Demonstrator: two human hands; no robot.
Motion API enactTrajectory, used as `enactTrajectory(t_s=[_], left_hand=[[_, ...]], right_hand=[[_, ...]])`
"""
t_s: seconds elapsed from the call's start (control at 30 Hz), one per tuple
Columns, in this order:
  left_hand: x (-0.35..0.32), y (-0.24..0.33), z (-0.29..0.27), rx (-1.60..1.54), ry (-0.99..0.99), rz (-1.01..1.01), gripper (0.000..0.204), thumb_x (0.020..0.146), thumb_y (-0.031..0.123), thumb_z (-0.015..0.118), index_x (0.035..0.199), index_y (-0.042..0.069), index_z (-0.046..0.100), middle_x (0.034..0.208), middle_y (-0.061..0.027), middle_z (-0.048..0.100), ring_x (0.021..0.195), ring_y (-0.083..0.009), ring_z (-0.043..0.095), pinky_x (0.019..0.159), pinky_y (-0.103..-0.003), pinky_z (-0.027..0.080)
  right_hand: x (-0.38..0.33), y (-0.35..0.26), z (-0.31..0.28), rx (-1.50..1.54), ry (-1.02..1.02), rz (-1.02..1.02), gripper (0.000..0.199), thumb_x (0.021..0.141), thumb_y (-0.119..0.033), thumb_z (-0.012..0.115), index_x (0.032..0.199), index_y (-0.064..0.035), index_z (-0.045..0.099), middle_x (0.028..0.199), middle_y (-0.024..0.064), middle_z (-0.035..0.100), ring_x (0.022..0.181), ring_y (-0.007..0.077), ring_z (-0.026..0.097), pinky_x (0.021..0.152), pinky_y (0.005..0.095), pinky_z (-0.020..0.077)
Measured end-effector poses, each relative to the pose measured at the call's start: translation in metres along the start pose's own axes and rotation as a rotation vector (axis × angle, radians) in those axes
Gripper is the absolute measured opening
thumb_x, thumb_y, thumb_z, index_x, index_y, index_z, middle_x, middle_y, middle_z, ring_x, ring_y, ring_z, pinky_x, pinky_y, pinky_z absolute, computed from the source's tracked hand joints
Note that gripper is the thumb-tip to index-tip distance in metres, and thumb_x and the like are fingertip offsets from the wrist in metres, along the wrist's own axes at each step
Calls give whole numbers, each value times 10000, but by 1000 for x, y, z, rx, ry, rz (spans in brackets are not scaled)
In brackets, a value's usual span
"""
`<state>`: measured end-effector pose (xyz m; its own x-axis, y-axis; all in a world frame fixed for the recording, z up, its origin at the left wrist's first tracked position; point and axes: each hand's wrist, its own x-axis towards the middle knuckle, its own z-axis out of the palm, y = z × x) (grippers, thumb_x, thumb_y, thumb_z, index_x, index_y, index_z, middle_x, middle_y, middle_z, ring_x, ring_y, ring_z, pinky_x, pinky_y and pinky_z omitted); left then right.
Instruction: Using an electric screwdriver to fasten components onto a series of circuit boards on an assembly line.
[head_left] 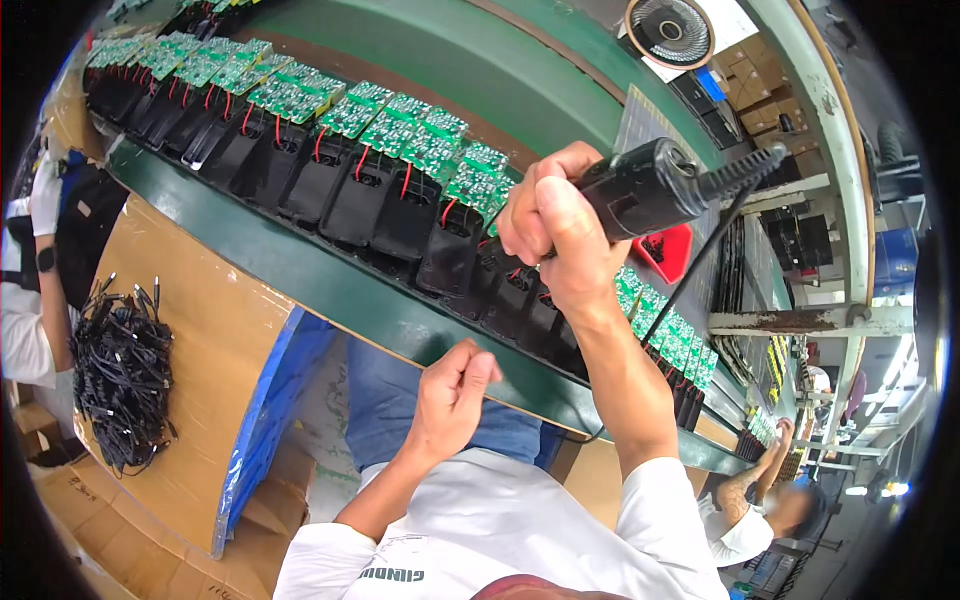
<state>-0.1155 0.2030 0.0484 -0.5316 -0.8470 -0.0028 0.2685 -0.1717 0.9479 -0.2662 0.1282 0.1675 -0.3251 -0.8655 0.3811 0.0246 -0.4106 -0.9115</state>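
Note:
My right hand (565, 225) is wrapped round a black electric screwdriver (650, 190), whose cord runs off its back end to the upper right. The tool points down toward a row of black plastic housings (330, 200); its tip is hidden by my hand. Green circuit boards (400, 130) lie along the far ends of the housings, joined to them by red wires. Close to the near edge of the green workbench (370, 305), my left hand (452, 395) is held with curled fingers, the thumb against them. Whatever it may hold does not show.
A red tray (678, 252) with small dark parts sits right of the screwdriver. At the left, a heap of black cables (122, 380) lies on brown cardboard (225, 310). Another person's gloved hand (46, 195) is at far left, another worker (745, 520) at lower right. A fan (670, 32) stands beyond.

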Motion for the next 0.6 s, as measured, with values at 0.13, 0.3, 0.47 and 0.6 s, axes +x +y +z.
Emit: enactTrajectory(t_s=[0.13, 0.3, 0.47, 0.6], left_hand=[[8, 16, 3, 86, -18, 67, 101, 919, 99, 692, 857, 20, 688, 700, 22, 505, 562, -73, 341, 533, -218, 297], [3, 21, 11, 58, 15, 107, 60, 842, 23, 751, 888, 22, 711, 706, 25, 505, 557, -69, 329, 516, -212, 274], [0, 21, 22, 51, 51, 189, 96, 813, 2, 775, 890, 21, 720, 671, 51, 429, 556, -53, 286, 511, -208, 237], [-2, 18, 30, 55, 27, 231, 125, 792, -4, 793, 898, 18, 731, 667, 53, 433, 550, -51, 277, 503, -209, 225]], right_hand=[[-3, -1, 1, -23, 55, -7, 21, 912, -78, 510, 908, -59, 502, 530, 31, 430, 428, 120, 382, 430, 289, 383], [-4, -40, 2, 32, 259, 10, 90, 934, -128, 489, 958, -58, 539, 526, 2, 416, 415, 109, 365, 436, 287, 384], [-38, -88, -34, 398, 163, 36, 205, 962, -228, 441, 1004, -81, 578, 534, -42, 413, 404, 89, 360, 436, 277, 361], [-52, -95, -48, 461, 95, 50, 213, 963, -251, 430, 989, -97, 575, 536, -49, 419, 401, 83, 360, 433, 274, 353]])
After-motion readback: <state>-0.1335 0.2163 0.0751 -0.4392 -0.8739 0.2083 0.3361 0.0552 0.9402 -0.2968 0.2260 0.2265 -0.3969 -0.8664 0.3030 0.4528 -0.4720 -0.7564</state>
